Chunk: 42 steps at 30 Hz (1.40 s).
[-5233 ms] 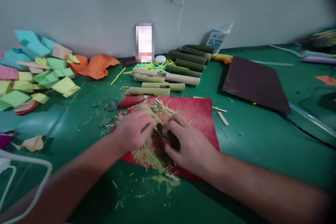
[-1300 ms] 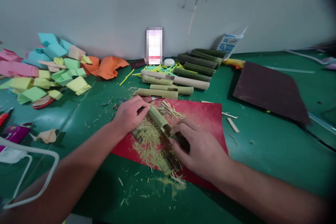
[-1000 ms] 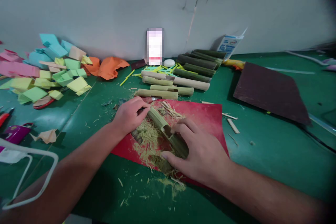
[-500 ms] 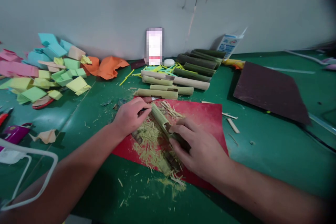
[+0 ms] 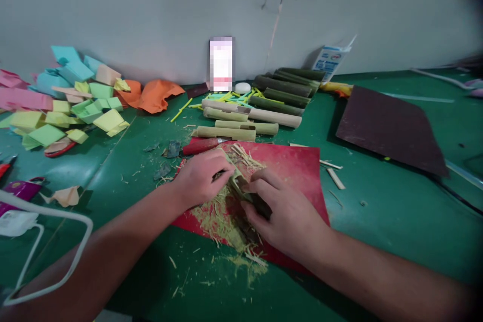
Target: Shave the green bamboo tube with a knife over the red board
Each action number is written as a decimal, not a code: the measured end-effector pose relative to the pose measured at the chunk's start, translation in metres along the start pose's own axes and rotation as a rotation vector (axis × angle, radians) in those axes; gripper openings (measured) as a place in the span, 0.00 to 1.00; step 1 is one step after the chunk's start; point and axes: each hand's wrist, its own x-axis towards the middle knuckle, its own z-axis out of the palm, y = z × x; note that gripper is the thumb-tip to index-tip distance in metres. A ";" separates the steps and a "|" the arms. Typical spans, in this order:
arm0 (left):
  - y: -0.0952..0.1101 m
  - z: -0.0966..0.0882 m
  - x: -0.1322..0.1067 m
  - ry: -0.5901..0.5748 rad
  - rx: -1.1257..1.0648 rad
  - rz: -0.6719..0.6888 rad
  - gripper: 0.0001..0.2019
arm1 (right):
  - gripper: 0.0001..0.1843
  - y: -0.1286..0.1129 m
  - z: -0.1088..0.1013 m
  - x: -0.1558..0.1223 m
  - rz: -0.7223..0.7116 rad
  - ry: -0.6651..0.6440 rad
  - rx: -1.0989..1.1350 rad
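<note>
A peeled, pale green bamboo tube with a cut notch lies slantwise over a red sheet. My right hand is closed around its near end, thumb on the left side and fingers over the top. My left hand is curled with its fingers pinched together, above the tube's far part by the notch. Something small and dark shows between those fingers; I cannot make out what it is. Pale shavings and dust cover the sheet's left half. A red-handled tool lies just beyond my left hand.
Several bamboo tubes lie behind the sheet, darker green ones farther back. A phone leans on the wall. Folded coloured papers lie left, a dark brown sheet right. A white wire frame stands near my left forearm.
My left hand has slid along the bamboo tube toward me and to the right, from the far end to the notch. My right hand keeps its hold, nearly still.
</note>
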 end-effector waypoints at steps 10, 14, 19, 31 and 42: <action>-0.001 -0.001 -0.002 0.000 0.080 -0.003 0.09 | 0.04 0.000 0.000 0.000 0.005 -0.022 -0.010; -0.001 -0.002 -0.002 0.087 0.118 -0.045 0.09 | 0.05 0.001 0.000 0.000 0.002 0.000 0.001; 0.004 -0.001 -0.002 -0.004 0.077 -0.009 0.09 | 0.04 0.000 0.000 0.000 0.005 -0.014 0.001; 0.004 0.003 -0.002 0.032 0.064 -0.012 0.08 | 0.04 0.000 0.002 0.000 0.018 -0.018 0.008; 0.001 0.001 -0.001 0.006 0.103 -0.002 0.10 | 0.03 -0.001 0.001 -0.001 0.028 -0.019 -0.004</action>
